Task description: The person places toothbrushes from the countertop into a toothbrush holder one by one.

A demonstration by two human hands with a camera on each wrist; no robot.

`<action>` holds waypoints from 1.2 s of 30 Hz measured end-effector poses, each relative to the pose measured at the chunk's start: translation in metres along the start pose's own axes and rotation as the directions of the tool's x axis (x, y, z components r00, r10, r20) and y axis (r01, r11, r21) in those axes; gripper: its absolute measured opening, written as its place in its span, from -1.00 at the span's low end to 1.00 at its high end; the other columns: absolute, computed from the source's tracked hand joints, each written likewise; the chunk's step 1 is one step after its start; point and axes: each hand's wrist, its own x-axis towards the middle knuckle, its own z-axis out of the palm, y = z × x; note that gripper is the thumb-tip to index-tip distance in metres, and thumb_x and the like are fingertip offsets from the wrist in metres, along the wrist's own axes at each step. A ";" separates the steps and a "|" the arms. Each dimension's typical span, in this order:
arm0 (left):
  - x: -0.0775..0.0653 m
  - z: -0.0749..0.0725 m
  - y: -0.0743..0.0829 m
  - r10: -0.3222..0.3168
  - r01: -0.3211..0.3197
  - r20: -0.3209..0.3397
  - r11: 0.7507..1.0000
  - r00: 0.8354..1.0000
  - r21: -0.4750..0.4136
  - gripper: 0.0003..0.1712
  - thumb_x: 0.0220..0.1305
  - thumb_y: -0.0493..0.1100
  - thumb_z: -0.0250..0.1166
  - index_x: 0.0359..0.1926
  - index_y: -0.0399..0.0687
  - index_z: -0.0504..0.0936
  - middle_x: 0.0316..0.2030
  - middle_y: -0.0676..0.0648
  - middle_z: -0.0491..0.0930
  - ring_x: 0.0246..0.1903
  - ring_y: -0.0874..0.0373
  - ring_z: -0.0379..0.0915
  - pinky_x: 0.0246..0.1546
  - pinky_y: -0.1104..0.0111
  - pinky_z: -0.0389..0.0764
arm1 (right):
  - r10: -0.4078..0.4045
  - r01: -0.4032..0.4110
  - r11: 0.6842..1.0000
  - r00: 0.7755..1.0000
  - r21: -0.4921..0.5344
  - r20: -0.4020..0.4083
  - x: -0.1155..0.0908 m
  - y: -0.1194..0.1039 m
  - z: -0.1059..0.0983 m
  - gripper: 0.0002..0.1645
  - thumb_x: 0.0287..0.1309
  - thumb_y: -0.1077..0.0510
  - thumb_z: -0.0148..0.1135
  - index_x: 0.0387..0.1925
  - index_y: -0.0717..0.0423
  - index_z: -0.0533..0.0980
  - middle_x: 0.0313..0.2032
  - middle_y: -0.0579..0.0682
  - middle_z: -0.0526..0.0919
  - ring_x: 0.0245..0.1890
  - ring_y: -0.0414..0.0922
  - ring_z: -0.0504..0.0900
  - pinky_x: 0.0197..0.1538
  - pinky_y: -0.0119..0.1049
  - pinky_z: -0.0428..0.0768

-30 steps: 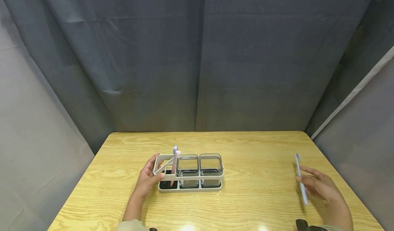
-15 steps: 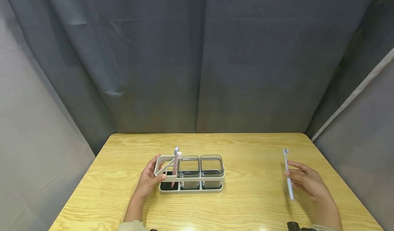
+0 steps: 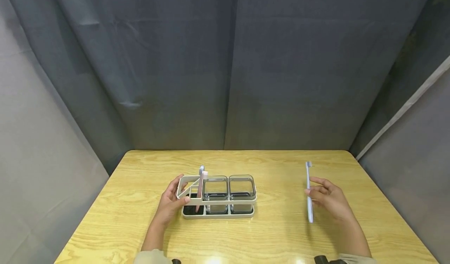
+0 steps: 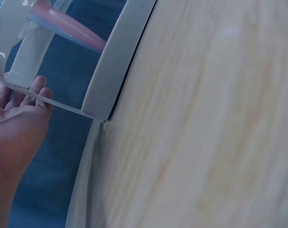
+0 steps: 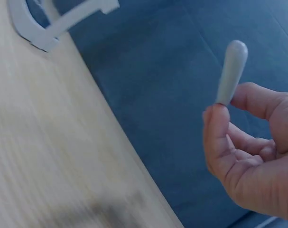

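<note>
A pale toothbrush holder (image 3: pixel 225 216) with a black base mat stands on the wooden table. My left hand (image 3: pixel 168 207) grips its left end, thumb on the front of the upper frame and fingers behind it. In the holder's left section a pink toothbrush (image 3: pixel 199 188) leans upright, with a blue brush head (image 3: pixel 201 169) just behind it. Two clear square cups (image 3: pixel 216 207) fill the other sections. Over the table's right side my right hand (image 3: pixel 328 197) pinches a light-blue toothbrush (image 3: pixel 309 209) mid-handle, bristles up. Its rounded handle end (image 5: pixel 234 61) shows in the right wrist view.
The wooden table (image 3: pixel 274 232) has a back edge against a dark grey curtain (image 3: pixel 299 80). Lighter cloth panels (image 3: pixel 35 158) hang at both sides. The stretch of tabletop between the holder and the right hand shows bare wood.
My right hand has moved left with the light-blue toothbrush, bringing it nearer the holder and a little farther back. My left hand and the holder stay in place.
</note>
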 end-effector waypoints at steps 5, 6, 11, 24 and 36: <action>0.001 0.001 0.000 -0.001 0.001 0.009 1.000 1.000 -0.021 -0.10 0.01 -0.50 0.29 0.37 -0.17 0.11 0.33 -0.23 0.12 0.31 -0.09 -0.01 0.28 0.18 0.01 | -0.009 0.013 0.998 0.999 0.068 -0.050 0.001 0.001 0.015 -0.28 0.13 0.25 0.26 0.24 0.33 0.15 -0.25 -0.01 0.53 -0.33 -0.16 0.59 -0.28 -0.29 0.62; 0.000 0.001 0.000 -0.002 0.002 0.013 1.000 1.000 -0.026 -0.10 0.01 -0.50 0.29 0.37 -0.18 0.10 0.33 -0.23 0.11 0.31 -0.10 -0.02 0.28 0.16 0.00 | -0.009 0.013 0.997 0.999 0.078 -0.050 0.000 0.000 0.017 -0.28 0.13 0.25 0.26 0.24 0.33 0.15 -0.25 -0.01 0.52 -0.33 -0.15 0.59 -0.27 -0.30 0.62; 0.000 0.003 0.001 -0.005 0.006 0.016 1.000 1.000 -0.030 -0.09 0.01 -0.49 0.30 0.38 -0.19 0.09 0.34 -0.22 0.09 0.31 -0.11 -0.02 0.26 0.26 0.07 | -0.033 0.037 0.994 0.999 0.103 -0.035 0.000 -0.007 0.030 -0.28 0.15 0.24 0.25 0.25 0.34 0.13 -0.23 0.03 0.50 -0.31 -0.15 0.58 -0.25 -0.31 0.62; 0.003 0.004 0.007 -0.001 0.001 0.011 1.000 1.000 -0.009 -0.09 0.00 -0.49 0.30 0.37 -0.22 0.09 0.33 -0.27 0.10 0.30 -0.17 -0.02 0.25 0.31 0.12 | -0.070 0.076 0.981 0.997 0.176 -0.035 0.006 -0.028 0.068 -0.24 0.11 0.25 0.28 0.28 0.27 0.13 -0.26 0.04 0.52 -0.36 -0.17 0.58 -0.26 -0.31 0.63; 0.012 0.004 0.006 -0.025 0.027 0.033 0.999 0.999 -0.037 -0.10 0.01 -0.52 0.29 0.37 -0.17 0.12 0.33 -0.21 0.11 0.31 -0.07 0.00 0.27 0.28 0.11 | -0.050 0.065 0.910 0.998 0.409 -0.048 0.016 -0.055 0.106 -0.30 0.06 0.44 0.22 0.22 0.31 0.15 -0.37 -0.04 0.47 -0.44 -0.22 0.56 -0.36 -0.42 0.61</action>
